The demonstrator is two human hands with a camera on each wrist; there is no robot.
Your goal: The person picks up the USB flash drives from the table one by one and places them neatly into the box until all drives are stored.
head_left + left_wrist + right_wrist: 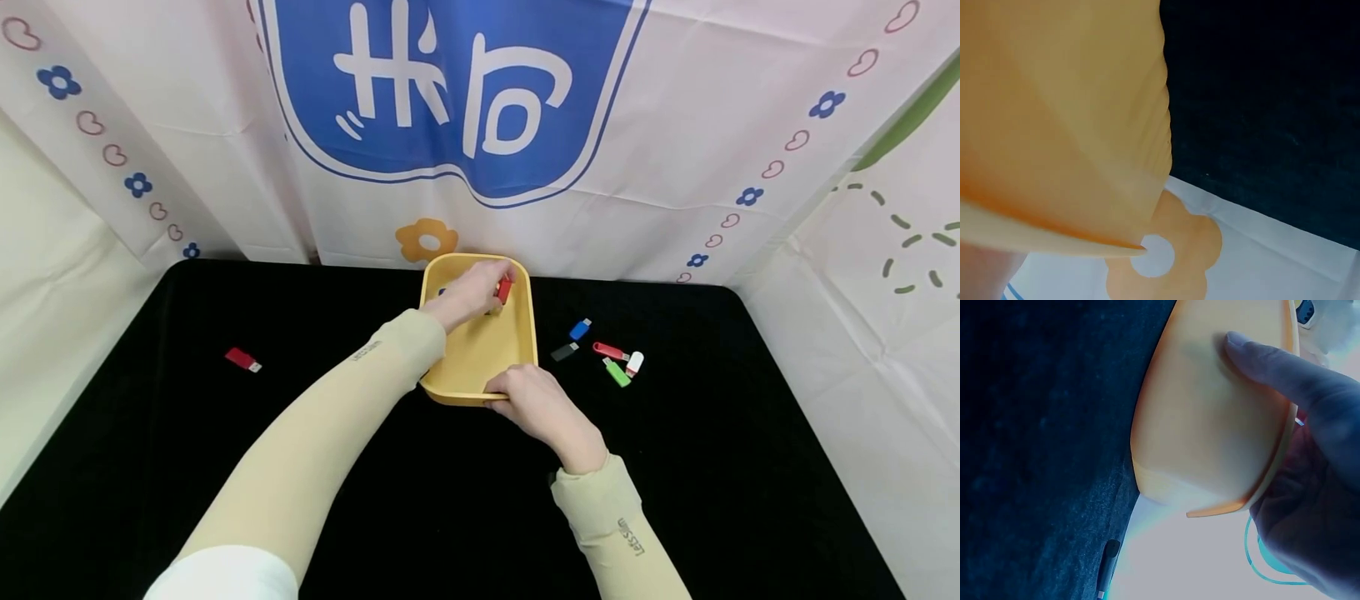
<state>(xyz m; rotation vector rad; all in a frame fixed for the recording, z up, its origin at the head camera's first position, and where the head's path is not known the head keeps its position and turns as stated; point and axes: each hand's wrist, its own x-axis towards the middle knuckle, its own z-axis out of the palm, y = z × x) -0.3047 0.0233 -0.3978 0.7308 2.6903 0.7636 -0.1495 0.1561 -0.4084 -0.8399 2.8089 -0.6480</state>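
Note:
A yellow tray (487, 354) stands at the back of the black table. My right hand (536, 404) grips its near right corner; in the right wrist view the thumb (1266, 359) presses on the tray's outer wall (1210, 419) while the fingers go over the rim. Reaching into the far part of the tray, my left hand (474, 292) pinches a red USB stick (503, 290) at its fingertips. A bit of blue (441, 292) shows beside that hand, which hides much of the tray's far end. The left wrist view is mostly filled by the tray's outer wall (1066, 125).
Right of the tray lie several USB sticks: blue (580, 329), black (564, 352), red (610, 351), green (617, 372) and white (635, 363). Another red USB stick (242, 359) lies far left. A printed white cloth (352, 217) hangs right behind the tray.

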